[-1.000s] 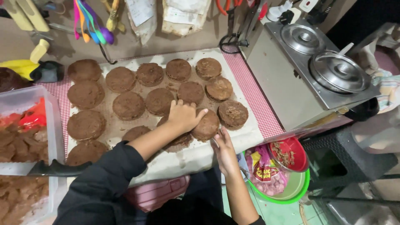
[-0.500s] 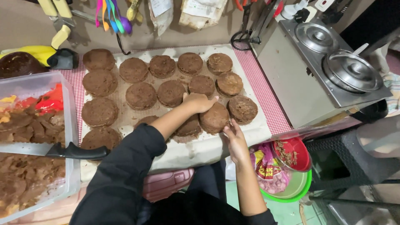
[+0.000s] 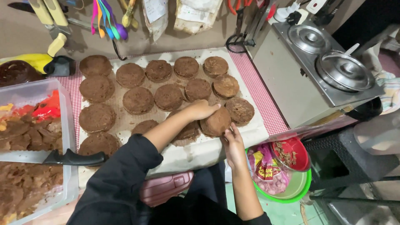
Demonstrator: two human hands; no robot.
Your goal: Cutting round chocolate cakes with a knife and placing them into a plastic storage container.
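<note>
Round brown cake layer (image 3: pixel 216 121), lying flat at the near right corner of the paper-lined board (image 3: pixel 254 134), one of many like rounds set in rows on it. Being round, it has no long axis; what matters is that it sits between the two hands. The left hand (image 3: pixel 201 110) comes from the layer's left across its far edge, palm down, fingers curled together over the top and touching it. The right hand (image 3: pixel 234 143) comes from the layer's near side, fingers loosely spread with the tips touching its near edge; whether they grip under it cannot be told. Both hands touch it, the left covering more of it. Just right of the layer lies another cake round (image 3: pixel 239 111), nearly touching. Left of the layer, beyond the board's edge, a black-handled knife (image 3: pixel 73 158) rests across a clear tub of brown crumbs (image 3: pixel 66 121). Right of the layer, well apart, stands a steel warmer with two lids (image 3: pixel 329 66).
</note>
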